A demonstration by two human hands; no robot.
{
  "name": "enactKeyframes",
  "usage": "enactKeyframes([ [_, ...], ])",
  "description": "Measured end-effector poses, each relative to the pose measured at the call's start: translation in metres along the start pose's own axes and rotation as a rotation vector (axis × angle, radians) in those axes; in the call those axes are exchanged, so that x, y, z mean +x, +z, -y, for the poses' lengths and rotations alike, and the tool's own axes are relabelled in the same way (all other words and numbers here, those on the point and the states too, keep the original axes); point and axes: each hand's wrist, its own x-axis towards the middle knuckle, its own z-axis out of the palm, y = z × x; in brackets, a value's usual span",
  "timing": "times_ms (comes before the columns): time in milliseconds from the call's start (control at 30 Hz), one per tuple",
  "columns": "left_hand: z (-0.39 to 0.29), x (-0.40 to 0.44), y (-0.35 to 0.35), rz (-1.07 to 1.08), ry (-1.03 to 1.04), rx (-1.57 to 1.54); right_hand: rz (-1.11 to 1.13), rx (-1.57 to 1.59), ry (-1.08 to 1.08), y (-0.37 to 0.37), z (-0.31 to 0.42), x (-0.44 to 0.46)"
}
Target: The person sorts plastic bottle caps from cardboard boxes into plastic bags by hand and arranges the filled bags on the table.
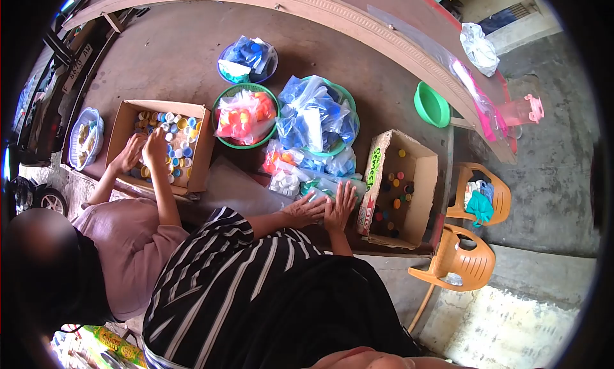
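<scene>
My left hand (304, 211) lies with fingers extended at the near edge of a clear plastic bag (318, 192) with pale green contents. Close beside it, my right hand (340, 206) rests on the same plastic, its fingers stretched out and apart. Neither hand grips anything that I can see. Just beyond are a bag of white caps (284, 183), a bag of orange-red pieces (279, 158) and a bag of blue pieces (339, 161). Right of my hands stands an open cardboard box (419, 216) with scattered dark, red and yellow caps.
A co-worker's hands (142, 152) reach into a cardboard box (119, 132) of white, blue and yellow caps at left. Green baskets (274, 129) and a purple basin (275, 65) hold bagged pieces. A green bowl (432, 104) and orange chairs (476, 266) are at right.
</scene>
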Motion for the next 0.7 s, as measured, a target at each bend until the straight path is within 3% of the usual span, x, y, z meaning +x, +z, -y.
enactKeyframes([
  [567, -0.005, -0.002, -0.006, 0.037, -0.039, -0.067, 0.088, -0.075, -0.026, -0.015, 0.000, 0.001],
  [700, -0.006, -0.003, -0.011, -0.003, -0.040, -0.058, -0.020, 0.112, -0.040, -0.028, 0.001, -0.013],
])
